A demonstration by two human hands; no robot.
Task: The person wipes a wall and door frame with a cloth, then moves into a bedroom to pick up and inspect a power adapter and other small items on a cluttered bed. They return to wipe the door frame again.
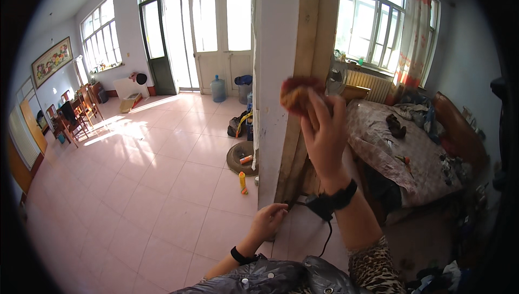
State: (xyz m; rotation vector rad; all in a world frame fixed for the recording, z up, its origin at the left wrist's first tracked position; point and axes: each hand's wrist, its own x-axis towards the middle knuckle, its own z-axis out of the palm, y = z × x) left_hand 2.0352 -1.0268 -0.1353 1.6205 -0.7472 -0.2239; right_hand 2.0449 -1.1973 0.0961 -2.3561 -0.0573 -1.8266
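My right hand (326,132) is raised in front of the wooden door frame (310,42), its fingers shut on a red and yellow-brown cloth (302,94). The cloth is blurred and overlaps the frame and the white wall end (277,51); whether it touches them is hard to tell. Lower down, my left hand (268,221) is held near the foot of the wall with its fingers partly curled. Whether anything is in it, I cannot see. Both wrists wear black bands, and a black cable (327,239) hangs from the device on the right one.
A bed (389,144) with rumpled covers stands right of the doorway. On the pink tiled floor (174,196) at left are a yellow bottle (242,180), a round brown mat (239,158), a black bag (236,125) and a blue water jug (217,89). Wooden chairs (75,119) stand farther off.
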